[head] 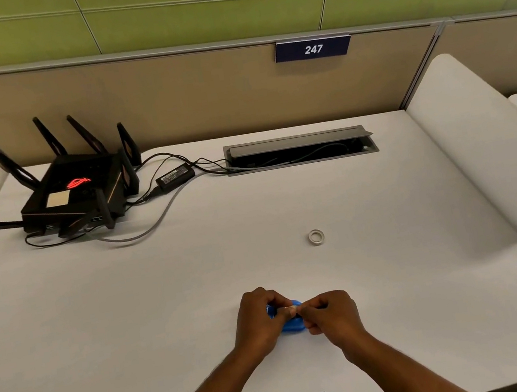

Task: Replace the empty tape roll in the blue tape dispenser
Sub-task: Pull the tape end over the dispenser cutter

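Observation:
A small blue tape dispenser rests on the white desk close to the front edge, mostly covered by both hands. My left hand grips its left side. My right hand pinches something pale at the dispenser's top, between thumb and fingers; I cannot tell whether it is a roll or a strip of tape. A small tape ring lies flat on the desk, farther back and a little to the right, apart from both hands.
A black router with several antennas sits at the back left, with a power adapter and cables trailing to an open cable tray in the desk. White side panels flank the desk.

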The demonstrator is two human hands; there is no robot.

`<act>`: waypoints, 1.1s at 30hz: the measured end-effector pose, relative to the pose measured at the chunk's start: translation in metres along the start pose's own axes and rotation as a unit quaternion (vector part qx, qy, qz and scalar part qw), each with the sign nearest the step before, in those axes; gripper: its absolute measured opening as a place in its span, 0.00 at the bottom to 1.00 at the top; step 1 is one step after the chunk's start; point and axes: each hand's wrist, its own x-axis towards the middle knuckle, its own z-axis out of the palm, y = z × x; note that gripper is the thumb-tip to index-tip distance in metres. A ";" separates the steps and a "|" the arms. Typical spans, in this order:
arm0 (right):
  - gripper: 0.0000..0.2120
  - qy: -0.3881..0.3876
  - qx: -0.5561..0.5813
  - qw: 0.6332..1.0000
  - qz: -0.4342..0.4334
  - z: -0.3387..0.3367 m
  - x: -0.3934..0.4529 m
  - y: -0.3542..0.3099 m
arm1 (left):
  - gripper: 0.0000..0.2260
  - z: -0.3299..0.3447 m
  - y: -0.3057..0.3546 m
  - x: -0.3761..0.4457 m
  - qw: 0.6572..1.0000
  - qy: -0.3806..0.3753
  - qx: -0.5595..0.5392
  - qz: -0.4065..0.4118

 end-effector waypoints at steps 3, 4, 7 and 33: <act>0.09 -0.005 -0.013 1.000 0.004 0.000 0.004 0.001 | 0.06 0.002 0.001 0.001 1.000 -0.002 0.010 0.005; 0.09 -0.008 -0.017 1.000 0.006 0.000 0.006 0.002 | 0.06 0.002 0.001 0.001 1.000 -0.003 0.009 0.008; 0.09 -0.022 -0.021 0.999 0.012 -0.001 0.011 0.005 | 0.06 0.004 0.000 0.002 1.000 -0.007 0.006 0.015; 0.07 -0.120 0.151 0.977 0.087 -0.012 0.030 0.036 | 0.11 0.000 -0.015 0.000 0.995 -0.053 0.060 0.053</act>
